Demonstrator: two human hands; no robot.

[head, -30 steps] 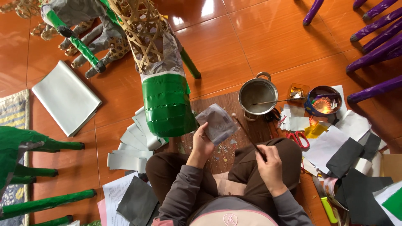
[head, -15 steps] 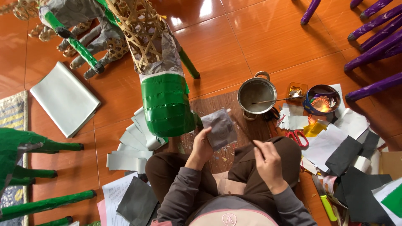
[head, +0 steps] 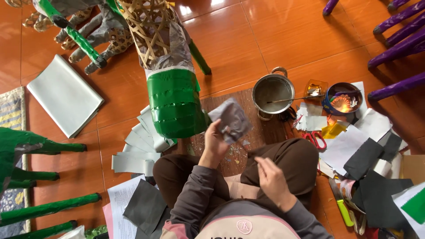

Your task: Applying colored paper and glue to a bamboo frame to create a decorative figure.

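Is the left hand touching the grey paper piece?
Touching. The head view shows the left hand gripping the grey paper piece at its lower edge, fingers overlapping it.

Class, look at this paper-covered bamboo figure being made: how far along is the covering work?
Done: the lower part of the frame wears green paper, with grey paper above it. In hand: the left hand holds a grey paper piece beside the green section; the right hand rests over the lap. Left: the woven bamboo at the top is bare, and white strips lie unused.
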